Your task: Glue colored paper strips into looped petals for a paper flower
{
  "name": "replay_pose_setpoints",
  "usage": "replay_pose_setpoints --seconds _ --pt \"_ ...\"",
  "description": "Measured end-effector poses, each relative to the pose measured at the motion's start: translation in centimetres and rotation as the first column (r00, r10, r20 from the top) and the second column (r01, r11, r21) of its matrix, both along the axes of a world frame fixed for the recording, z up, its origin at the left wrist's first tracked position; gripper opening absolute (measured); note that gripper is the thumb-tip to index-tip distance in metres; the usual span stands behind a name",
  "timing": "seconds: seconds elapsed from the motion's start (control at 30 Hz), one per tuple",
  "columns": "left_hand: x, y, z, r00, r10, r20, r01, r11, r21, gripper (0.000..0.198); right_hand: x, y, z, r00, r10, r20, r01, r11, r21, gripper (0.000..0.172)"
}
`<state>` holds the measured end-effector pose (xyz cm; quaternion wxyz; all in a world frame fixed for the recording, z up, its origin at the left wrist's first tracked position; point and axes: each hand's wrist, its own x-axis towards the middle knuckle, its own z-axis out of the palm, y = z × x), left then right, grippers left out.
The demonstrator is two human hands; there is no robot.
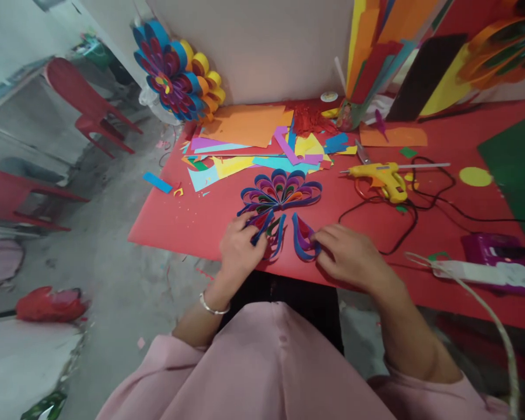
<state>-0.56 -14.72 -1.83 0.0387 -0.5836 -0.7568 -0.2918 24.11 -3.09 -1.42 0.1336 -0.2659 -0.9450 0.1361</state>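
Observation:
A half-round fan of looped paper petals (pixel 280 189), blue outside with purple, red, orange and green loops inside, lies on the red table. My left hand (pixel 244 248) has its fingers closed on a petal (pixel 262 223) at the fan's lower left. Beside that hand, a narrow blue and green petal (pixel 280 236) lies close to the fingers. My right hand (pixel 350 254) pinches the outer edge of a separate blue, purple and red petal (pixel 304 238), just below the fan. A gap lies between the two lower petals.
A yellow glue gun (pixel 382 179) with a looping black cord lies right of the fan. Paper sheets and scraps (pixel 245 125) cover the table's back. A purple power box (pixel 499 262) sits at right. Finished paper flowers (pixel 170 73) stand at back left.

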Motion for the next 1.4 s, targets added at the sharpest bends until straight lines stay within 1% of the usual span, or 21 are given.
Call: replay_pose_setpoints --seconds 0.03,0.1,0.2,0.27,0.3,0.33,0.4,0.47,0.53,0.67,0.77,0.83,0.93,1.03,1.23,1.33,1.4 --pt "0.7 0.5 -0.5 0.999 0.021 -0.046 -0.020 1.000 0.015 0.012 0.0 0.0 0.0 0.999 -0.046 -0.009 0.046 0.999 0.009 0.030" --pt "1.4 0.9 -1.2 0.996 0.028 -0.086 -0.025 0.999 0.038 0.019 0.0 -0.6 -0.3 0.988 -0.152 -0.036 0.153 0.988 0.011 0.042" --pt "1.4 0.2 -1.8 0.996 0.007 -0.092 -0.001 0.998 0.070 0.028 -0.4 -2.7 -1.7 0.954 -0.286 -0.093 0.287 0.958 -0.002 0.052" --pt "1.2 -0.6 -2.0 0.995 -0.017 -0.102 0.029 0.993 0.113 0.028 -1.0 -4.5 -2.8 0.928 -0.339 -0.153 0.345 0.938 0.015 0.073" --pt "1.2 -0.9 -2.1 0.993 -0.038 -0.109 0.052 0.989 0.136 0.027 -1.4 -5.3 -3.3 0.916 -0.354 -0.191 0.365 0.930 0.028 0.078" --pt "1.1 -1.2 -2.3 0.992 -0.060 -0.110 0.076 0.985 0.154 0.028 -1.7 -6.0 -3.7 0.896 -0.377 -0.234 0.396 0.917 0.041 0.077" --pt "0.9 -1.7 -2.6 0.989 -0.109 -0.098 0.125 0.976 0.177 0.029 -2.3 -6.8 -4.2 0.874 -0.384 -0.298 0.418 0.906 0.059 0.064" --pt "0.7 -2.1 -2.8 0.987 -0.149 -0.063 0.158 0.970 0.182 0.030 -2.4 -6.7 -4.3 0.868 -0.369 -0.332 0.409 0.911 0.059 0.049" --pt "0.6 -2.3 -3.0 0.984 -0.174 -0.028 0.177 0.968 0.180 0.034 -2.2 -5.8 -4.2 0.871 -0.353 -0.341 0.391 0.919 0.050 0.043" --pt "0.7 -2.4 -3.3 0.969 -0.246 -0.025 0.246 0.952 0.184 0.048 -1.6 -3.5 -4.1 0.886 -0.323 -0.332 0.356 0.933 0.044 0.040" --pt "1.1 -2.0 -3.5 0.960 -0.278 -0.038 0.280 0.939 0.198 0.051 -1.7 -2.3 -4.2 0.892 -0.301 -0.338 0.333 0.942 0.039 0.038" --pt "1.1 -1.7 -3.5 0.955 -0.294 -0.050 0.298 0.932 0.209 0.051 -2.0 -2.0 -4.3 0.889 -0.296 -0.349 0.332 0.942 0.048 0.037" --pt "0.9 -1.4 -3.5 0.946 -0.318 -0.061 0.324 0.920 0.222 0.058 -2.3 -2.0 -4.7 0.881 -0.299 -0.366 0.347 0.935 0.071 0.037" --pt "0.4 -1.3 -3.7 0.949 -0.310 -0.057 0.315 0.922 0.226 0.063 -2.4 -2.2 -5.2 0.873 -0.310 -0.377 0.368 0.925 0.091 0.038" --pt "-0.3 -1.0 -4.2 0.970 -0.241 -0.039 0.244 0.950 0.197 0.053 -2.5 -1.4 -5.8 0.872 -0.339 -0.354 0.391 0.916 0.088 0.035" --pt "-0.4 -0.8 -4.2 0.968 -0.248 -0.034 0.250 0.946 0.205 0.049 -2.2 -1.1 -5.3 0.855 -0.367 -0.367 0.431 0.895 0.110 0.036" --pt "-0.5 -0.7 -3.9 0.969 -0.245 -0.041 0.248 0.948 0.201 0.046 -2.0 -1.6 -4.5 0.830 -0.366 -0.421 0.450 0.886 0.116 0.040"
